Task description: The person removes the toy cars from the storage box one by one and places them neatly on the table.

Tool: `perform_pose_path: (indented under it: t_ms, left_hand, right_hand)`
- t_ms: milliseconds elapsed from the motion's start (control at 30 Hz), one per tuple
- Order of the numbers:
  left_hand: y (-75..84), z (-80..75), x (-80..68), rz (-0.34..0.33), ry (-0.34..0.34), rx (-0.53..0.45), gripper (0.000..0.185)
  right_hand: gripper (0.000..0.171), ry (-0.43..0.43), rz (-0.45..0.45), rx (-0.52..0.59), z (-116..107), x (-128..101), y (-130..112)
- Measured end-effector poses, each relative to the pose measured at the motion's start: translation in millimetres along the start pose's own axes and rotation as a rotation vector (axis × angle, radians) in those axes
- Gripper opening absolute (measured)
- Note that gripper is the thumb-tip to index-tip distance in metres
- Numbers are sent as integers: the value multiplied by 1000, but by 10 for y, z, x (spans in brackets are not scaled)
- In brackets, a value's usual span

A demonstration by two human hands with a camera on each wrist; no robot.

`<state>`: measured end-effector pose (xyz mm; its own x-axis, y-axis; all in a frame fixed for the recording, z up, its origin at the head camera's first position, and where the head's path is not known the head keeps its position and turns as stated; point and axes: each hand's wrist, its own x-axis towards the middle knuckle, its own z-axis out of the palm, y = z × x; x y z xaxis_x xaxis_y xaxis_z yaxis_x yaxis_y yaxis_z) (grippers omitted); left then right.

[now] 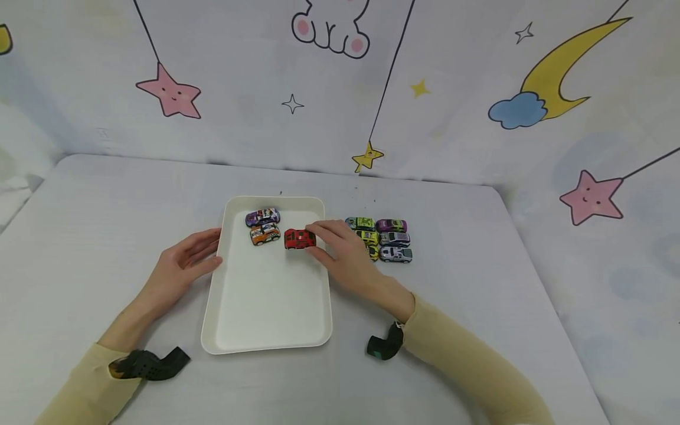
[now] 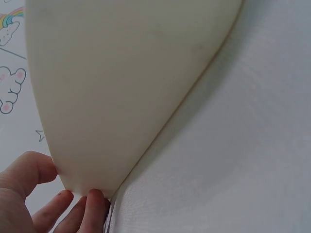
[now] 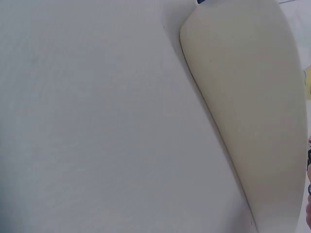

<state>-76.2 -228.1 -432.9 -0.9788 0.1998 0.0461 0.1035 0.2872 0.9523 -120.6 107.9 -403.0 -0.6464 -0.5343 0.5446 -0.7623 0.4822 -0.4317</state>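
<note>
Head view: your right hand (image 1: 340, 251) pinches the red toy car (image 1: 300, 239) between thumb and fingertips, holding it low over or on the floor of the white tray (image 1: 265, 319), in the tray's upper half. The car lies just right of 2 cars already set there, a purple one (image 1: 262, 216) above an orange one (image 1: 265, 234), which sit side by side near the far left corner; the red car's spot suggests you are starting a 2nd column beside them, so the tray fills in rows. Whether the red car's wheels touch the tray cannot be told.

Your left hand (image 1: 183, 260) rests with straight, relaxed fingers against the tray's left rim, gripping nothing; this most likely steadies the tray against sliding. The left wrist view confirms it: fingertips (image 2: 92, 201) touch the tray's edge (image 2: 87, 187) where it meets the table (image 2: 233, 160).

To the right of the tray, a cluster of remaining toy cars (image 1: 390, 239) stands in tight rows on the table, close to your right hand and partly hidden behind it, which keeps each reach short.

The right wrist view shows only the tray's outer wall (image 3: 252, 111) and bare table; the hand itself is not visible there.
</note>
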Motion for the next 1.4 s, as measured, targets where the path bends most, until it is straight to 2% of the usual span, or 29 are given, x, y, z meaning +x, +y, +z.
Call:
perform_pose_path:
  t_ms: [133, 300, 633, 800, 1400]
  left_hand:
    - [-2, -1, 1, 1, 2, 9, 57]
    - [-2, -2, -1, 3, 6, 26, 57]
    - [-6, 3, -8, 4, -2, -23, 55]
    - [1, 4, -9, 5, 1, -14, 55]
    - [-14, 0, 0, -5, -3, -12, 56]
  right_hand:
    - [36, 55, 21, 13, -80, -74, 66]
    - [36, 83, 72, 19, -162, -180, 168]
    - [40, 125, 147, -34, -382, -375, 380]
    - [38, 157, 203, -43, -502, -458, 487]
    - [38, 244, 304, -143, -826, -754, 910]
